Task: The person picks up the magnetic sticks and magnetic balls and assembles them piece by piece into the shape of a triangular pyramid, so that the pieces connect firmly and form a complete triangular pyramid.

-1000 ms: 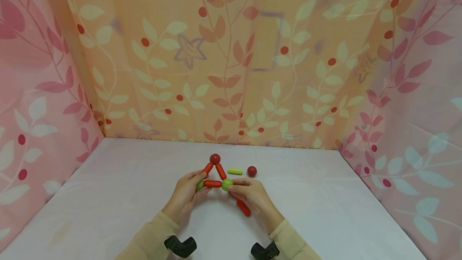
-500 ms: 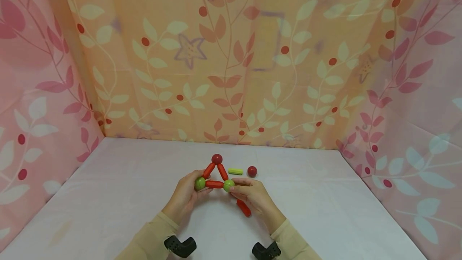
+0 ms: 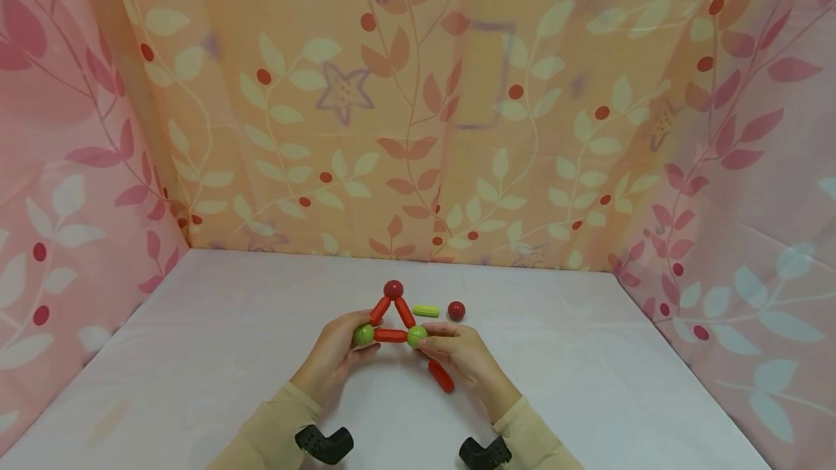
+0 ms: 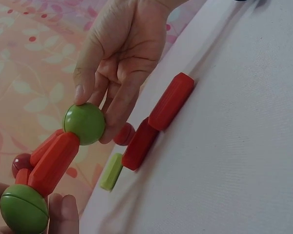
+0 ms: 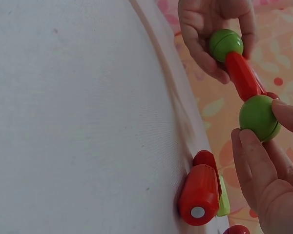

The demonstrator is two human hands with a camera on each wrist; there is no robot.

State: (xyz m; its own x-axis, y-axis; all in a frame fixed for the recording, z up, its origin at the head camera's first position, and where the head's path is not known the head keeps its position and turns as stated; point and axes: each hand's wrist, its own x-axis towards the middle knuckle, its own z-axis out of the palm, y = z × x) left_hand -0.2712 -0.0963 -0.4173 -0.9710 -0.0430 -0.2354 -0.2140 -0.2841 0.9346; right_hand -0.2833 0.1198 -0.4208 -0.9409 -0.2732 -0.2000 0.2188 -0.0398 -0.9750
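Both hands hold up a triangle of red rods (image 3: 390, 336) and balls above the white table. A red ball (image 3: 393, 289) forms its far corner. My left hand (image 3: 334, 347) holds the left green ball (image 3: 363, 335), with fingers on either side of it in the left wrist view. Between thumb and fingers, my right hand (image 3: 466, 354) pinches the right green ball (image 5: 260, 117). Loose red rods (image 4: 172, 101) lie on the table below the right hand, one partly hidden by it in the head view. A silver disc shows on the end of a loose red rod (image 5: 199, 195).
Beyond the right hand, a yellow-green rod (image 3: 426, 310) and a loose red ball (image 3: 456, 311) lie on the white table (image 3: 196, 354). Patterned cloth (image 3: 418, 129) hangs behind and along both sides. Each sleeve has a black device (image 3: 324, 445) at the wrist.
The triangle has shifted slightly right and toward me. The left thumb has moved off the front of the left green ball, which shows more fully. Loose pieces stay put.
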